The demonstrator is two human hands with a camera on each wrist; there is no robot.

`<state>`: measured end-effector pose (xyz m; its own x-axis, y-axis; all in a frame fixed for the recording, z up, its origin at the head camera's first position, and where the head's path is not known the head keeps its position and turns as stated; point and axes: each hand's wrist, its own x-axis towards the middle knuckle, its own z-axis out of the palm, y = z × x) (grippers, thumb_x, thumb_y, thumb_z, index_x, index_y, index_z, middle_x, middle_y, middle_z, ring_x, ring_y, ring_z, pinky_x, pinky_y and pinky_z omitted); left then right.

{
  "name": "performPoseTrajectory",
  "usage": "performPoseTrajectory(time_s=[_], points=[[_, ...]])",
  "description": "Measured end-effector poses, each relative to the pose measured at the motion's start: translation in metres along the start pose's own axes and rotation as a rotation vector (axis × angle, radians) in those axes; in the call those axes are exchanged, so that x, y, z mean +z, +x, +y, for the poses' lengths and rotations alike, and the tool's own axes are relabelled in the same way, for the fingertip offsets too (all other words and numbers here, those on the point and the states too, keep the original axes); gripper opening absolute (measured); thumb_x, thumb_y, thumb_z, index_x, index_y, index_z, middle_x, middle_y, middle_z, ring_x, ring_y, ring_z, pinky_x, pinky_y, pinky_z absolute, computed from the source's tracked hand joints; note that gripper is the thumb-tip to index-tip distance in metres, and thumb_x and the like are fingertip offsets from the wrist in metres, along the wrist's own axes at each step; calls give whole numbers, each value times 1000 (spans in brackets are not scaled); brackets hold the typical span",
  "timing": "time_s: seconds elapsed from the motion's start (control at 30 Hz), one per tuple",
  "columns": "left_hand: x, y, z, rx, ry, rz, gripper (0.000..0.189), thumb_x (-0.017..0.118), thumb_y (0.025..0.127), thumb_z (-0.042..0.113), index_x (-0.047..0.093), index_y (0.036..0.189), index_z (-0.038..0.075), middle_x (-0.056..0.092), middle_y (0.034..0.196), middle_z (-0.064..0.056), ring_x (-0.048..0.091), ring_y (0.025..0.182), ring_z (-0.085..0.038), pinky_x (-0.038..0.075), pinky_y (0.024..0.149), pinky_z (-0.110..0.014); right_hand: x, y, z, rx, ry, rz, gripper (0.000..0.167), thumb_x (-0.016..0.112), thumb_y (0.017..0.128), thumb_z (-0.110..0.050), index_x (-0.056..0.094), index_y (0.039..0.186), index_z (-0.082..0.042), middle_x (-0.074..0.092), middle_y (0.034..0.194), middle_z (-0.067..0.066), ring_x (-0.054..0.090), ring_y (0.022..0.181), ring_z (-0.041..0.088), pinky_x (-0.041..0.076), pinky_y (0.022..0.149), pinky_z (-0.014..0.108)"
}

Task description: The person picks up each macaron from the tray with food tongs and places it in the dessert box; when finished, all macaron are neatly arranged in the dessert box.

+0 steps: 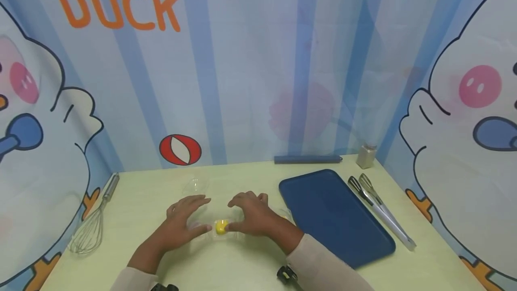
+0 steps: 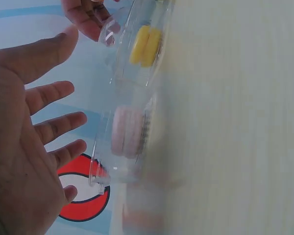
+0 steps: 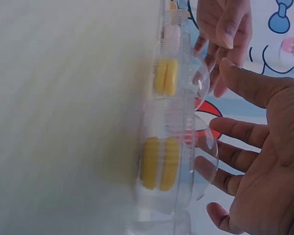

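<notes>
Both hands hover low over clear plastic containers holding macarons. In the head view a yellow macaron (image 1: 221,227) sits in its clear case between my two thumbs. My left hand (image 1: 183,221) is spread on the left, fingers apart, gripping nothing. A pink macaron (image 2: 128,132) inside a clear container (image 2: 100,171) lies beside its fingers in the left wrist view. My right hand (image 1: 256,217) curves over from the right, its thumb tip overlapping the yellow macaron's case. Close to its fingers, the right wrist view shows a larger-looking yellow macaron (image 3: 159,164) under a clear domed lid (image 3: 206,161).
A clear dome (image 1: 196,185) lies behind the hands. On the right are a blue tray (image 1: 335,214), metal tongs (image 1: 381,210) and a shaker (image 1: 366,156). A dark blue bar (image 1: 308,159) lies along the back edge. A whisk (image 1: 94,221) lies at left.
</notes>
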<state>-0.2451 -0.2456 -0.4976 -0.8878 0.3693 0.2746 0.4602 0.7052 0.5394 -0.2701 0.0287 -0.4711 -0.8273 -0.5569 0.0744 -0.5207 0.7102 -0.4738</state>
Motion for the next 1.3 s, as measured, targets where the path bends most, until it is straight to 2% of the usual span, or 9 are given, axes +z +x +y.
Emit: performPoseTrajectory(time_s=[0.3, 0.43, 0.57, 0.77, 0.83, 0.9, 1.0, 1.1, 1.3], points=[[-15, 5, -4, -68, 18, 19, 68, 81, 98, 41, 57, 157, 16, 50, 166, -21, 43, 154, -52, 26, 112, -85, -5, 15, -8, 21, 70, 30, 59, 85, 93, -49, 71, 141, -15, 68, 148, 2, 58, 141, 28, 36, 102, 52], [-17, 9, -10, -97, 25, 29, 69, 80, 98, 41, 57, 157, 14, 47, 168, -22, 42, 155, -53, 24, 113, -89, -7, 23, -11, 42, 94, 15, 60, 84, 94, -49, 71, 142, -16, 67, 149, 3, 57, 144, 28, 36, 106, 55], [-19, 13, -16, -96, 12, 73, 67, 81, 98, 36, 57, 156, 12, 46, 168, -22, 43, 155, -53, 25, 113, -93, -8, 30, -13, 53, 107, 4, 60, 82, 95, -51, 70, 142, -16, 68, 150, 3, 58, 146, 27, 38, 110, 59], [-24, 20, -23, -115, 8, 124, 67, 83, 97, 29, 57, 155, 8, 45, 167, -25, 43, 154, -53, 30, 112, -92, -8, 42, -17, 62, 145, -3, 57, 82, 97, -47, 71, 141, -12, 71, 145, 5, 68, 132, 30, 44, 102, 53], [-25, 23, -26, -132, 15, 120, 68, 84, 97, 29, 56, 155, 8, 43, 168, -26, 42, 155, -54, 32, 114, -90, -7, 46, -19, 72, 146, -10, 56, 81, 97, -47, 71, 141, -13, 71, 145, 5, 70, 130, 30, 45, 101, 52], [-26, 26, -29, -147, 19, 113, 70, 84, 97, 29, 55, 156, 7, 41, 168, -28, 41, 155, -55, 34, 116, -87, -6, 50, -20, 93, 136, -20, 57, 80, 98, -49, 70, 142, -14, 71, 147, 4, 69, 132, 28, 47, 106, 54], [-27, 31, -34, -183, 4, 100, 70, 83, 97, 30, 54, 156, 6, 37, 169, -30, 38, 156, -57, 36, 120, -82, -5, 56, -22, 131, 120, -41, 58, 78, 99, -51, 69, 144, -16, 68, 151, 4, 63, 141, 28, 44, 117, 62], [-27, 33, -39, -219, -12, 86, 71, 83, 98, 30, 53, 157, 4, 34, 171, -31, 36, 157, -57, 34, 123, -80, -4, 62, -23, 154, 108, -62, 60, 76, 100, -53, 67, 146, -16, 65, 155, 5, 56, 149, 30, 40, 124, 66], [-27, 38, -47, -276, -17, 39, 76, 82, 98, 35, 50, 160, 5, 30, 173, -31, 33, 158, -57, 32, 123, -80, -6, 71, -23, 172, 91, -102, 63, 75, 100, -53, 64, 150, -16, 62, 158, 7, 52, 154, 31, 36, 127, 69]])
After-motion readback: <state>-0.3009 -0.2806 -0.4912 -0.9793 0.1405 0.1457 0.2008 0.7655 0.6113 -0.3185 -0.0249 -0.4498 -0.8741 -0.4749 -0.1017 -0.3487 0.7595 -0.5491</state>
